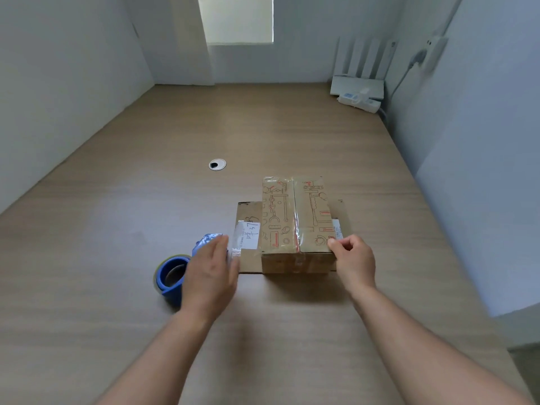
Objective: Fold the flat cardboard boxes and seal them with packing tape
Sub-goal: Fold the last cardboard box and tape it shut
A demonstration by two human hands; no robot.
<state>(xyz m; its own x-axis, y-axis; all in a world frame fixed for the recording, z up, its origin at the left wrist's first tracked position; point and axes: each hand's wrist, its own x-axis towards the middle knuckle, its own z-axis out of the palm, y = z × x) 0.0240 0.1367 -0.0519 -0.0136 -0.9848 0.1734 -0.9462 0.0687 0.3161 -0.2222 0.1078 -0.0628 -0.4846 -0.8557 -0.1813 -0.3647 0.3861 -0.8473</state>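
One box (295, 217) | right hand (355, 261) grips right edge | left hand (209, 276) beside dispenser (171, 276)

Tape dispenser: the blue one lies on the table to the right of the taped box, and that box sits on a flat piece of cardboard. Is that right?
Not quite. The blue tape dispenser lies to the left of the taped box, not to its right. The box does sit on a flat piece of cardboard. The head view shows this.

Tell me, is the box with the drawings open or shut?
Shut. The printed box has its top flaps flat, with shiny tape along the seam.
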